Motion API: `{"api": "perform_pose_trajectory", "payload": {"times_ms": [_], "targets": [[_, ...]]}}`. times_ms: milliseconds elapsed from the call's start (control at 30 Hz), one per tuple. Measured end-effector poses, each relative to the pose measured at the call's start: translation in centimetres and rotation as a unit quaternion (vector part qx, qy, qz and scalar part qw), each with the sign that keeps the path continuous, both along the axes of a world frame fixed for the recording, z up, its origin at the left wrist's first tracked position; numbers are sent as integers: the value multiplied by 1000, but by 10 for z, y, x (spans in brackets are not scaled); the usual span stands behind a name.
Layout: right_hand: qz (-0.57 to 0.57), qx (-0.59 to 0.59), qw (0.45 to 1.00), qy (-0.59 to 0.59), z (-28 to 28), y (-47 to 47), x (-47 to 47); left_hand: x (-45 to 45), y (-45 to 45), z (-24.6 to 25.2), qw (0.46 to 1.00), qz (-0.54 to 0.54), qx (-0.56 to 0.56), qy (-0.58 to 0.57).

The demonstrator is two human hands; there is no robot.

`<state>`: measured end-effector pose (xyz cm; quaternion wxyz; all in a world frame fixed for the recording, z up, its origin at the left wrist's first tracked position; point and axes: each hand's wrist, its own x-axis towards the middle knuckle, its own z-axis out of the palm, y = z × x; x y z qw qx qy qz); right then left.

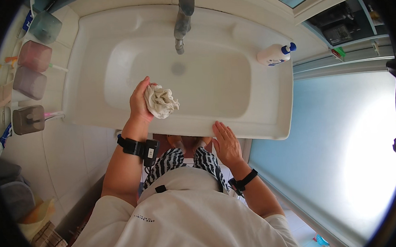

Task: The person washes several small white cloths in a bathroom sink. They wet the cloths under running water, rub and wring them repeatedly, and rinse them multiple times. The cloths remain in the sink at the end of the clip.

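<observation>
A crumpled off-white cloth (161, 102) sits bunched in my left hand (140, 101), held above the near left part of a white washbasin (184, 124). Part of my left fingers is hidden behind the cloth. My right hand (226, 143) is empty, its fingers extended and lying close together at the basin's front rim. Whether the fingertips touch the rim or hover over it, I cannot tell. A grey metal faucet (182, 27) stands at the back middle, its spout pointing into the bowl. Below it, the dark round drain (178, 68) looks blurred.
A white pump bottle with a blue top (275, 55) stands on the basin's right ledge. Along the left wall are several coloured cups (35, 56) and toothbrushes (54, 114). A frosted panel (305, 118) borders the right side. Dark fabric (15, 191) hangs at lower left.
</observation>
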<state>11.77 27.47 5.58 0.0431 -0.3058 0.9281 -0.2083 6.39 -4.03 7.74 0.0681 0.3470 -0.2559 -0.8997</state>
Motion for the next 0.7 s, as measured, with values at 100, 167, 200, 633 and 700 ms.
{"api": "perform_pose_trajectory", "payload": {"times_ms": [100,167,200,633,700], "targets": [[2,1,999,34,4,12,1,0,-1,2,1000,0,5,3],[20,19,999,45,7,23,-4,0,-1,4,1000,3,-1,-5],[27,28,998,51,8,29,-8,0,-1,4,1000,4,-9,-15],[-448,-499,646,-364,22,133,16,10,0,-7,999,-11,-34,-32],[-440,-589,556,-388,29,151,18,10,1,-11,998,7,-45,-39]]}}
